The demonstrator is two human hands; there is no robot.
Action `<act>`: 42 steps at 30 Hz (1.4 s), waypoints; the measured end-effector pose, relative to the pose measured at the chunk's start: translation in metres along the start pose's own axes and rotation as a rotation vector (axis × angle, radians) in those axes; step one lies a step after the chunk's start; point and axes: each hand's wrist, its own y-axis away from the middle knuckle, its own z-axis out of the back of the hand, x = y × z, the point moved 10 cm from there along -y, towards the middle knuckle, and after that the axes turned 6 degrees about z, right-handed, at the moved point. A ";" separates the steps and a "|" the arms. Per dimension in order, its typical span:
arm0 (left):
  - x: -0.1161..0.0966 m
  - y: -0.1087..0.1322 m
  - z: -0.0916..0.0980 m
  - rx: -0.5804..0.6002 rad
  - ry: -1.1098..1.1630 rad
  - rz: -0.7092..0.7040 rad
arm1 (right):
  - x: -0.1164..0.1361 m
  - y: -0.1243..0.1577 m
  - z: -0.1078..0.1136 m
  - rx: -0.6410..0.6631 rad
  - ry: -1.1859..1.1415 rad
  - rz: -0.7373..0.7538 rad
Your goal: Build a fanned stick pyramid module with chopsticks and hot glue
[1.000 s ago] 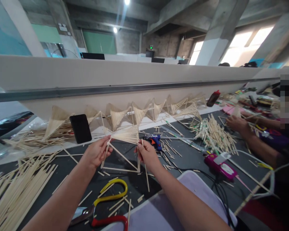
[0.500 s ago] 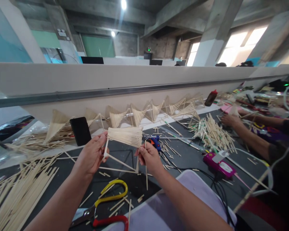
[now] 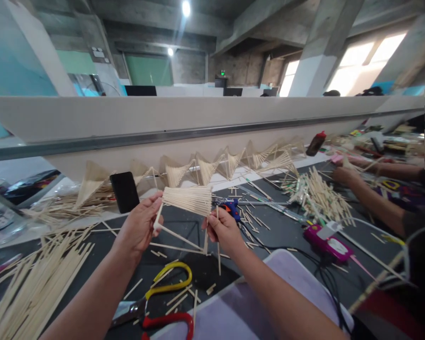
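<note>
Running this from my remote seat, head cam only, and here's what worries me. The stick frame [image 3: 187, 200] hangs between both hands around the middle of the bench [image 3: 143, 264], about midway between its near edge and its far one. Can't tell if the bottom corner touches the top.

My left hand [image 3: 136, 231] is pinching the frame's left side, right by a whitish joint [image 3: 157, 225]. My right hand [image 3: 226, 231] grips the opposite side, with a separate-looking stick [image 3: 219, 255] poking down from the fingers toward the near edge; can't see whether it's attached.

Biggest risk imo: uneven pull. If one wrist rolls and the other doesn't, those skinny bars twist and a joint could pop, probably that whitish one since my fingertips crowd it. Squeeze harder and a stick might crack; relax and the dangling one could slide out.

Second, the glue gun [image 3: 232, 208] sits just past my right hand, toward the far edge. If it's hot, a careless reach could mean a burn, and a forearm dragging its way over the black cable [image 3: 286, 250] could yank things around. Lowering toward the near edge, I'd likely snag the scissors [image 3: 170, 283].
</note>
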 end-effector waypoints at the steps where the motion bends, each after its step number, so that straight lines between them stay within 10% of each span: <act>1: 0.004 -0.005 0.003 -0.007 0.013 0.022 | -0.003 -0.001 0.000 -0.013 -0.015 -0.013; 13: 0.063 -0.068 0.068 -0.061 -0.007 0.352 | -0.032 -0.010 0.029 -0.272 -0.276 -0.134; 20: 0.077 -0.071 0.066 -0.070 -0.034 0.351 | -0.018 -0.015 0.034 -0.198 -0.443 -0.103; 24: 0.060 -0.065 0.074 -0.116 -0.153 0.311 | -0.007 -0.016 0.040 -0.165 -0.439 -0.091; 31: -0.036 -0.034 0.077 -0.212 -0.483 -0.131 | 0.004 -0.017 0.051 -0.225 -0.479 -0.007; 37: -0.030 -0.008 0.021 0.075 -0.564 -0.096 | -0.009 -0.009 0.033 -0.204 -0.541 -0.041; 42: -0.033 -0.013 0.031 -0.111 -0.620 -0.202 | -0.020 -0.003 0.012 -0.119 -0.437 -0.104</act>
